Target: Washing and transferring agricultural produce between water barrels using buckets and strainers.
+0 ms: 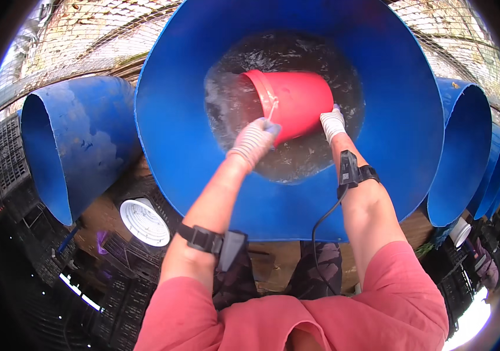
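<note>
A red plastic bucket (300, 101) lies tipped on its side over the murky water (294, 164) inside a large blue plastic barrel (276, 210). Its mouth faces left, where the water looks stirred and splashing. My left hand (259, 138), in a striped work glove, is closed at the bucket's rim, by the thin white handle. My right hand (333, 120), gloved alike, is against the bucket's base at the right; its fingers are partly hidden behind the bucket. Both wrists are over the barrel, and each forearm wears a black strapped device.
Blue barrels stand on the left (92, 136) and right (460, 145). A white plastic basket (144, 221) sits on the floor at lower left, near black crates (10, 153). Wire mesh (114, 35) runs behind. A cable hangs from the right forearm device.
</note>
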The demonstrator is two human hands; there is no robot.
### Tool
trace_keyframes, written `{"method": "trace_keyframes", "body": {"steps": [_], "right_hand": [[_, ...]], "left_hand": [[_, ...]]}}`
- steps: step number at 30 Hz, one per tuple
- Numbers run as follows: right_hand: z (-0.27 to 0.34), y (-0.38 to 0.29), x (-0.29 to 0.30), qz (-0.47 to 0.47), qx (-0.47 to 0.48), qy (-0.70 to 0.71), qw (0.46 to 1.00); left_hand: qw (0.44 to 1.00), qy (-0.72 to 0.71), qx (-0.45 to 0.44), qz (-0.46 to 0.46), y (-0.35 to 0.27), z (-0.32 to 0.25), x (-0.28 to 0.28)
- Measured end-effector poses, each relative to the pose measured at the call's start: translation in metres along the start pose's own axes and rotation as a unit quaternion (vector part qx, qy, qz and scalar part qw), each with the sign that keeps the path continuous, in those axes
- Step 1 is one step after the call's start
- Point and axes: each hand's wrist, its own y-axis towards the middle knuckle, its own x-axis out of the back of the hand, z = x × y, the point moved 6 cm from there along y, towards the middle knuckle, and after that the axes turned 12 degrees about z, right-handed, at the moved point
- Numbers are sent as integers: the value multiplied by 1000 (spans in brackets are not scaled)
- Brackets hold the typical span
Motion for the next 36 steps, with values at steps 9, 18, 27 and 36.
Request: {"method": "trace_keyframes", "body": {"steps": [9,18,27,36], "right_hand": [[-42,-80,7,217,-69,287,930],[42,-305,66,240,36,395,886],[200,-429,68,203,385,269,859],[289,-508,20,9,577,160,801]], "left_hand": [[961,258,-94,-6,-112,-126,-23],[881,437,-167,-60,-292,-248,57],[944,165,-157,-239,-318,-225,214],[882,-234,-309,-269,-287,-112,240]]}}
